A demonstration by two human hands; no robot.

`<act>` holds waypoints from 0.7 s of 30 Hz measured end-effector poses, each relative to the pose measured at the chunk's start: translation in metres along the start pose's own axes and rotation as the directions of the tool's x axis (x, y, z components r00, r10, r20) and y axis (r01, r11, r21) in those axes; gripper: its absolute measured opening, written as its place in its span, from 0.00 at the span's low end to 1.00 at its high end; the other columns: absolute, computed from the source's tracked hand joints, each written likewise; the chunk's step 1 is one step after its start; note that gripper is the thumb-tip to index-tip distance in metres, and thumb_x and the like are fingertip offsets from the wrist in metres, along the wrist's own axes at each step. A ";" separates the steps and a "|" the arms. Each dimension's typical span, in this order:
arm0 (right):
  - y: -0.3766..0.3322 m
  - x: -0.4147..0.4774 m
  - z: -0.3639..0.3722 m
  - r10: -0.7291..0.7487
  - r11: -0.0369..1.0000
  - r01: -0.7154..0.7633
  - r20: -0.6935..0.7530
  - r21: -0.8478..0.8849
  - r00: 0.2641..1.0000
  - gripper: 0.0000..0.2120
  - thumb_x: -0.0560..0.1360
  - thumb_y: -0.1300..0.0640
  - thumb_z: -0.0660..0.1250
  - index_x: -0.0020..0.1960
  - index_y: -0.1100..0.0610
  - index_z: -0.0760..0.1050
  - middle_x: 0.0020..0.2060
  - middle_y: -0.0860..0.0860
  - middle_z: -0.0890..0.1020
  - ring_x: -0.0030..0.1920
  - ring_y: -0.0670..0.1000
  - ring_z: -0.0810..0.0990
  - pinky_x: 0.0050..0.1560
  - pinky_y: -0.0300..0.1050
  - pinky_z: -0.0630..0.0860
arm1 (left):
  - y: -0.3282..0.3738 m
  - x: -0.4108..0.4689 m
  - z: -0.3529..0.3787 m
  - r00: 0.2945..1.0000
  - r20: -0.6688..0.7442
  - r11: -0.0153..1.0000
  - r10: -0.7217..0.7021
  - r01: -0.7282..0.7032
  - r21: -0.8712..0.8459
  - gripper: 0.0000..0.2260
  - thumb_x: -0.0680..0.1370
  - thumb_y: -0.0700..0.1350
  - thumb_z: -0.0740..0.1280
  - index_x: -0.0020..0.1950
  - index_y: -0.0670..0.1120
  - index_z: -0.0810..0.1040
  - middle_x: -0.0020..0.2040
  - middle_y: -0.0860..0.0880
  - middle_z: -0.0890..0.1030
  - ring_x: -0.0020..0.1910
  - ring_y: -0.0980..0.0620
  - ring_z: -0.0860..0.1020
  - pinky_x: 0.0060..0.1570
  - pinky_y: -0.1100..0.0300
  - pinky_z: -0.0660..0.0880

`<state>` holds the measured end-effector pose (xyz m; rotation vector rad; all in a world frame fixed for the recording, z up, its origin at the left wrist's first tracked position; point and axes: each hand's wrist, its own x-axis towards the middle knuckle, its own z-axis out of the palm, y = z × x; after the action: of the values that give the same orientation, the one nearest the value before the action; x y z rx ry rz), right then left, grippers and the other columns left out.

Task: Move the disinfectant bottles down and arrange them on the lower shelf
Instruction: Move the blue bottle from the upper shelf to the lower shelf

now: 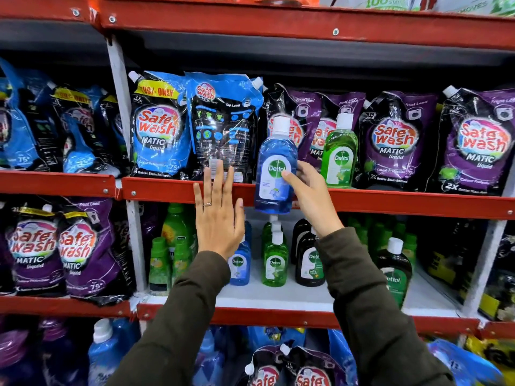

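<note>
At the left end of the upper shelf, blue detergent pouches stood packed along its front edge, filling that stretch of shelf. Just right of them the left hand was raised flat against the red lip, fingers spread and grasping nothing, probably to steady the reach or be ready to receive a bottle. Next came the blue disinfectant bottle, upright and clear of both shelves, hanging in front of the upper shelf's front edge on its way down. The right hand gripped it around the label from the right side, thumb on the front, which kept the cap up and the label facing out for display. Further right, a green disinfectant bottle stood on the upper shelf's front edge before the purple pouches, not yet moved. On the lower shelf, small blue, green and dark bottles were grouped mid-shelf, with bare white surface toward its front edge, seemingly room for the carried bottle.
</note>
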<state>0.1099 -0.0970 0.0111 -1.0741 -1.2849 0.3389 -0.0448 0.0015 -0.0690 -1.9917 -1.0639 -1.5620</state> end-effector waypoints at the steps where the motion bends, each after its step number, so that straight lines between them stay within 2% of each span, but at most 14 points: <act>1: 0.007 -0.007 0.003 0.007 1.000 -0.007 -0.004 -0.005 1.000 0.24 0.76 0.45 0.67 0.69 0.54 0.72 0.68 0.52 0.79 0.69 0.52 0.77 0.70 0.62 0.74 | -0.002 -0.008 -0.002 1.000 0.005 1.000 -0.010 0.010 -0.011 0.28 0.83 0.49 0.53 0.83 0.45 0.53 0.85 0.43 0.51 0.84 0.44 0.44 0.81 0.45 0.39; 3: 0.020 -0.021 0.008 0.022 1.000 -0.022 0.005 0.002 1.000 0.30 0.72 0.39 0.67 0.70 0.51 0.72 0.68 0.51 0.79 0.69 0.52 0.77 0.70 0.63 0.74 | -0.008 -0.026 -0.003 0.999 0.022 0.999 -0.025 0.025 -0.029 0.28 0.83 0.48 0.54 0.83 0.45 0.53 0.85 0.43 0.51 0.84 0.44 0.44 0.81 0.46 0.37; 7: 0.055 -0.048 0.018 0.062 0.998 -0.063 0.046 0.003 0.997 0.18 0.79 0.50 0.67 0.67 0.51 0.73 0.63 0.48 0.82 0.65 0.49 0.80 0.69 0.61 0.75 | -0.026 -0.070 0.000 0.994 0.083 0.995 -0.063 0.069 -0.069 0.28 0.83 0.48 0.54 0.83 0.45 0.55 0.85 0.44 0.52 0.84 0.47 0.43 0.81 0.47 0.37; 13: 0.116 -0.086 0.038 0.143 0.989 -0.137 0.111 -0.065 0.983 0.15 0.80 0.54 0.66 0.66 0.53 0.73 0.63 0.51 0.81 0.64 0.54 0.80 0.63 0.60 0.79 | -0.055 -0.145 0.018 0.947 0.302 0.989 -0.108 0.134 -0.065 0.28 0.84 0.48 0.53 0.84 0.46 0.52 0.85 0.47 0.50 0.84 0.48 0.44 0.82 0.43 0.42; 15: 0.135 -0.092 0.046 0.174 0.982 -0.163 0.113 -0.099 0.978 0.15 0.80 0.56 0.66 0.66 0.55 0.73 0.61 0.52 0.81 0.61 0.50 0.82 0.60 0.53 0.81 | -0.064 -0.166 0.027 0.919 0.379 0.991 -0.105 0.128 -0.036 0.28 0.84 0.50 0.52 0.84 0.46 0.51 0.85 0.47 0.50 0.84 0.48 0.45 0.81 0.43 0.43; 18: 0.158 -0.096 0.058 0.220 0.971 -0.205 0.128 -0.124 0.967 0.13 0.80 0.63 0.65 0.64 0.60 0.72 0.54 0.48 0.80 0.51 0.30 0.80 0.49 0.30 0.78 | -0.073 -0.188 0.040 0.860 0.495 0.991 -0.125 0.132 0.022 0.31 0.83 0.56 0.51 0.83 0.44 0.52 0.84 0.44 0.52 0.84 0.44 0.49 0.81 0.45 0.43; 19: 0.164 -0.097 0.062 0.243 0.965 -0.226 0.128 -0.134 0.961 0.13 0.80 0.64 0.64 0.64 0.61 0.72 0.52 0.45 0.79 0.48 0.27 0.78 0.47 0.26 0.75 | -0.075 -0.194 0.045 0.837 0.530 0.990 -0.135 0.135 0.039 0.32 0.83 0.58 0.51 0.83 0.43 0.54 0.84 0.44 0.53 0.83 0.43 0.52 0.81 0.48 0.41; 21: 0.175 -0.098 0.070 0.279 0.954 -0.260 0.118 -0.152 0.953 0.14 0.80 0.64 0.64 0.65 0.62 0.71 0.51 0.44 0.78 0.50 0.33 0.79 0.46 0.23 0.73 | -0.078 -0.204 0.052 0.789 0.592 0.986 -0.163 0.150 0.072 0.34 0.83 0.62 0.49 0.82 0.41 0.56 0.83 0.42 0.57 0.82 0.42 0.55 0.79 0.52 0.38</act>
<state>0.0770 -0.0485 -0.1927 -1.3666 -1.2983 0.5472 -0.0889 0.0219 -0.2880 -2.5134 -1.4998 -0.9774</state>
